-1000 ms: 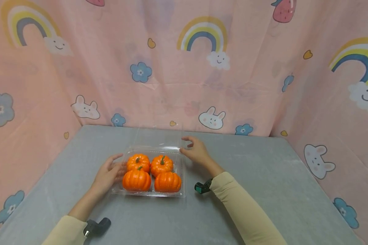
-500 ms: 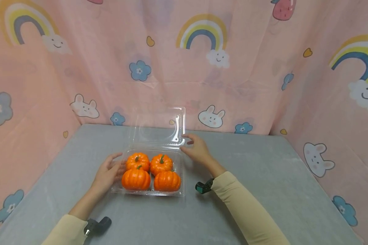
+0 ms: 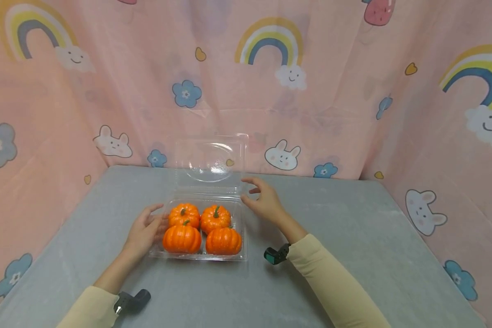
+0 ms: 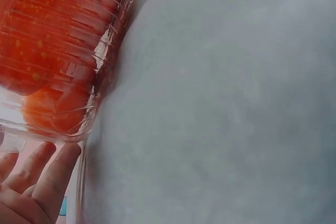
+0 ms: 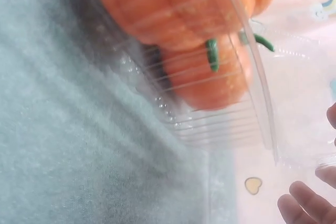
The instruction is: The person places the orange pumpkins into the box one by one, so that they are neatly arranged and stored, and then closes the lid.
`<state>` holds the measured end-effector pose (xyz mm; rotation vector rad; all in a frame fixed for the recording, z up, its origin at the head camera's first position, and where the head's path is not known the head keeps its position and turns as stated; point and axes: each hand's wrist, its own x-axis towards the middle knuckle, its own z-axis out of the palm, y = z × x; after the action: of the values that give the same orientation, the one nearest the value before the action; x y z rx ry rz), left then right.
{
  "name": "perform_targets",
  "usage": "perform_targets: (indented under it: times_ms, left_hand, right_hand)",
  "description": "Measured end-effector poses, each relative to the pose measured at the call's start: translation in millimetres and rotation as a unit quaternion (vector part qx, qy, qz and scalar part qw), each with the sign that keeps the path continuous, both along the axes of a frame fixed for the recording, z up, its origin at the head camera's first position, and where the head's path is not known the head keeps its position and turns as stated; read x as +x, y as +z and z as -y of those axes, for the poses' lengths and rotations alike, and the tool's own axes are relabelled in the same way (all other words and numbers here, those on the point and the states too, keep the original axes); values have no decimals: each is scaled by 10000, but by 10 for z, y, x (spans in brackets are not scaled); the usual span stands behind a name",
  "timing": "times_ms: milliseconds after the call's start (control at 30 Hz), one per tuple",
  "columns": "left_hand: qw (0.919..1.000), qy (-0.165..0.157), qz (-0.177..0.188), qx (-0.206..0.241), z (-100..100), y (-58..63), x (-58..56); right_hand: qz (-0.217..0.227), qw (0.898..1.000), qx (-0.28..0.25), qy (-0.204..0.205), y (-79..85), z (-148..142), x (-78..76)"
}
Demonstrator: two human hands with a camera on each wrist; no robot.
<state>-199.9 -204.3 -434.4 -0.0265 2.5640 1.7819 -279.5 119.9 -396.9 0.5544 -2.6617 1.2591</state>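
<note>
A clear plastic clamshell box [image 3: 246, 246] stands on the table in the head view, holding several small orange pumpkins [image 3: 182, 239] with green stems. Its transparent lid [image 3: 209, 159] is raised behind the base. My left hand [image 3: 142, 232] lies against the box's left side, fingers loosely extended; in the left wrist view its fingertips [image 4: 68, 153] meet the box's corner. My right hand [image 3: 266, 200] is at the lid's lower right edge, thumb and fingers apart. Whether its fingertips touch the lid is hard to tell. Pumpkins [image 5: 210, 82] show through the ribbed wall in the right wrist view.
The grey table [image 3: 332, 255] extends around the box. A pink patterned curtain [image 3: 332, 114] hangs behind it and along both sides. Dark wrist devices [image 3: 275, 255] are strapped at both sleeves.
The lid's far edge has risen, bringing the lid from leaning low behind the base to more upright. Both hands have stayed nearly in place; my right wrist has shifted slightly right.
</note>
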Motion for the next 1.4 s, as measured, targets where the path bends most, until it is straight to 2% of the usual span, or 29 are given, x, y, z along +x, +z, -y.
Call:
perform_targets:
  times_ms: [233, 433, 767, 933, 1100, 1400]
  left_hand:
    - [9999, 71, -31, 98, -5, 13, -6]
    - [9998, 116, -50, 139, -6, 5, 2]
    - [9996, 255, 30, 106, -25, 22, 23]
    - [9996, 226, 58, 137, -21, 19, 40]
    - [9998, 161, -39, 92, 17, 19, 56]
    - [9997, -60, -49, -221, 149, 131, 169]
  right_hand:
    - [-266, 9996, 79, 73, 30, -3, 101]
    - [-421, 9986, -80, 314, 32, -22, 180]
    - [-396, 9967, -101, 700, -77, -99, 294]
    - [-193, 9961, -218, 832, -167, -159, 321]
    - [-180, 9951, -99, 965, -230, -215, 334]
    - [-164, 9924, 48, 1220, -284, -291, 357]
